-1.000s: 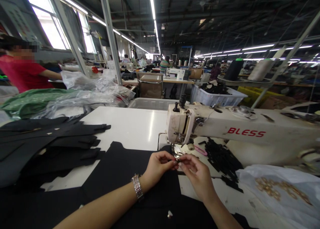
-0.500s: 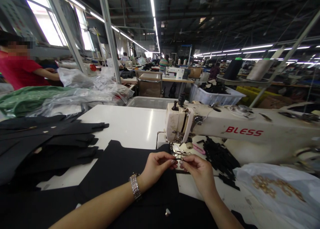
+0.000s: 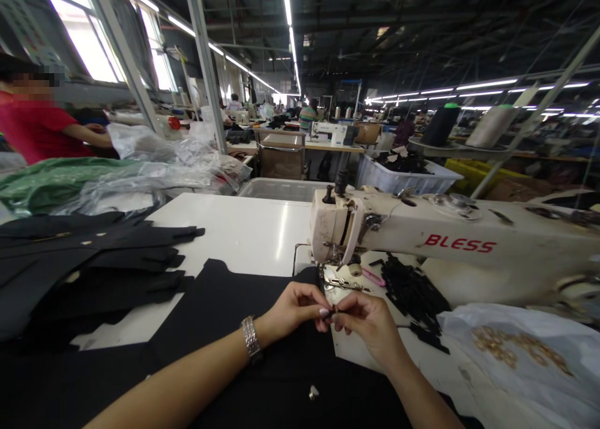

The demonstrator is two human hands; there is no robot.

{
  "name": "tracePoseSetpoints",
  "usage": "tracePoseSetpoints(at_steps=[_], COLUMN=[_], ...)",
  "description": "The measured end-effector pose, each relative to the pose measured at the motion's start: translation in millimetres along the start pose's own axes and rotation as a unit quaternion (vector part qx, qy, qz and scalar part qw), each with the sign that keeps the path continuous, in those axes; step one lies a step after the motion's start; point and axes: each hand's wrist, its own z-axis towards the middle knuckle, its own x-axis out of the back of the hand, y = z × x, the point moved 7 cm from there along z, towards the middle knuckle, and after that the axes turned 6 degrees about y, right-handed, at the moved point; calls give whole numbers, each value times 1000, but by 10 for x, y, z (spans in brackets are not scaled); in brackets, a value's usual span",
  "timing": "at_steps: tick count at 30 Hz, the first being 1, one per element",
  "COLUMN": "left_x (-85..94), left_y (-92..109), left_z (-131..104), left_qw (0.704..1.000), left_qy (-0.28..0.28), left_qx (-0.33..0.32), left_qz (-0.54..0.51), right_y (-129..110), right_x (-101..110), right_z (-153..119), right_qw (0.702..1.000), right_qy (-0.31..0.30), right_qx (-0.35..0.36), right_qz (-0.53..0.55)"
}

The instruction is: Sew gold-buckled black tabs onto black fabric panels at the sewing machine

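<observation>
In front of the sewing machine (image 3: pixel 323 229), my left hand (image 3: pixel 297 307) and my right hand (image 3: pixel 368 319) meet fingertip to fingertip. Between them is a small black fabric strip (image 3: pixel 328 314) with a bit of gold metal (image 3: pixel 335 309), seemingly a ring; fingers cover most of both. My left fingers pinch the strip, while the right thumb and forefinger close on the metal piece. Underneath lies a large black fabric piece (image 3: pixel 225 304), bearing a small whitish and gold scrap (image 3: pixel 314 392). The machine's metal plate (image 3: pixel 344 283) is just beyond my fingers.
Several black strips (image 3: pixel 412 291) are heaped beside a pink clip-like item (image 3: pixel 374 276). Gold rings (image 3: pixel 515 348) lie on a white plastic bag (image 3: pixel 459 323) at right. Stacked black pieces (image 3: pixel 94 260) cover the table's left. A person in red (image 3: pixel 42 129) is at far left.
Both hands have drawn slightly toward me and closer together, away from the machine plate. The strip and gold piece between them are now more hidden by fingers.
</observation>
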Motion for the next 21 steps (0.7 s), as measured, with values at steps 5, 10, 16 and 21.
tracePoseSetpoints(at_steps=[5, 10, 16, 21], left_x=[-37, -29, -30, -42], left_y=[-93, -78, -110, -57], left_z=[9, 13, 4, 13], left_qw=[997, 998, 996, 998], left_qy=[-64, -58, -63, -61], left_qx=[33, 25, 54, 31], left_qz=[-39, -25, -11, -8], right_y=[105, 112, 116, 112], right_x=[-179, -204, -204, -162], right_z=[-51, -67, -72, -38], right_qw=[994, 991, 988, 992], right_qy=[-80, -91, -103, -69], right_qx=[-70, -67, -70, -68], right_qz=[34, 68, 89, 79])
